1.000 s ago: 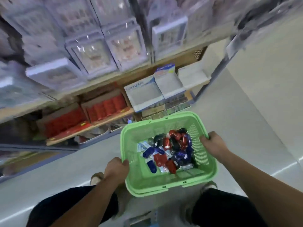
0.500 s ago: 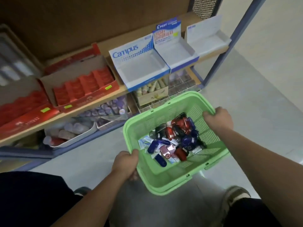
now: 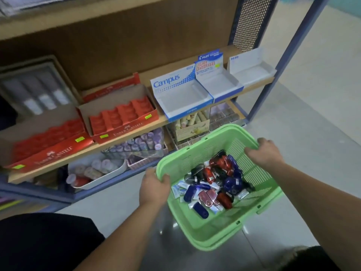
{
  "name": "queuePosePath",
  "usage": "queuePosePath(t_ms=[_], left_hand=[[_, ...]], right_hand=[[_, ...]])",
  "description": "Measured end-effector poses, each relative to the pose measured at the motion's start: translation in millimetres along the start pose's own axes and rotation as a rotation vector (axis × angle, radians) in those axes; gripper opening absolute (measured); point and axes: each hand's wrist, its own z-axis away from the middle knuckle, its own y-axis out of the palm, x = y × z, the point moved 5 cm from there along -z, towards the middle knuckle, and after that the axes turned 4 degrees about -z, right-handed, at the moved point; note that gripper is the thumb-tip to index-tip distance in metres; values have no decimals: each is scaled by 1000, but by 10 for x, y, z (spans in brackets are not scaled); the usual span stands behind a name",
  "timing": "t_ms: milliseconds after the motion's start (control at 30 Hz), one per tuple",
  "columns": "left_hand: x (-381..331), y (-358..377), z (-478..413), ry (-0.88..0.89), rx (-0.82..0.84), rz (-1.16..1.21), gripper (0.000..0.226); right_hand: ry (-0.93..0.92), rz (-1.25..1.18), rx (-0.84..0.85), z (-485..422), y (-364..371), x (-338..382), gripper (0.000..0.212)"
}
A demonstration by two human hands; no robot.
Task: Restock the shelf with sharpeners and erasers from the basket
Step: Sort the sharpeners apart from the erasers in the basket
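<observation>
A green plastic basket [image 3: 211, 227] hangs low over the floor in front of the shelf. My left hand [image 3: 154, 187] grips its left rim and my right hand [image 3: 265, 153] grips its far right rim. Inside lies a heap of red, blue and black sharpeners [image 3: 216, 180] mixed with small wrapped erasers [image 3: 180, 189]. On the wooden shelf [image 3: 125, 136] stand three display boxes with nothing in them: a Campus box [image 3: 181, 96], a Pilot box [image 3: 218, 81] and a plain white box [image 3: 252, 68].
Two red Faber-Castell boxes [image 3: 123, 116] filled with red items sit on the shelf's left. The tier below holds a clear bin of purple items [image 3: 136, 145], a white tray [image 3: 93, 173] and small cartons. A blue metal upright [image 3: 277, 61] ends the shelf; pale floor lies to the right.
The view has dropped from the upper hanging packs to the lower shelf, which is now closer. The basket has come down with both hands still gripping its rim.
</observation>
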Motion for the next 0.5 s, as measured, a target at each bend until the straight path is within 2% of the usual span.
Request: queuePosePath(t_ms=[67,100,167,200,267,333,400,433,500], left_hand=[[-102,-34,-83,108,-2,-67,49],[-106,-39,-116,133,32,-117,56],[-94,-74,-130,156,103,-176,55],[-68,-87,-118,157,133,-185,50],[-36,-131,-43,137,186,-266,45],[-83,-154,7,209,157,-489,46],[-313,-113,55,496,-1,-661,48],[-456,-78,114,666,-36,-650,46],[-629,175,149,892,106,-655,33]], right_hand=[[-46,52,-29,97,0,74,69],[-119,141,-97,165,-11,127,65],[-339,356,-206,347,37,285,57],[-417,389,-185,425,105,355,53],[-408,265,74,541,345,394,41],[-290,140,362,619,629,359,31],[-256,102,499,630,848,292,31],[-254,107,528,639,918,285,34],[-228,101,566,574,1067,221,37]])
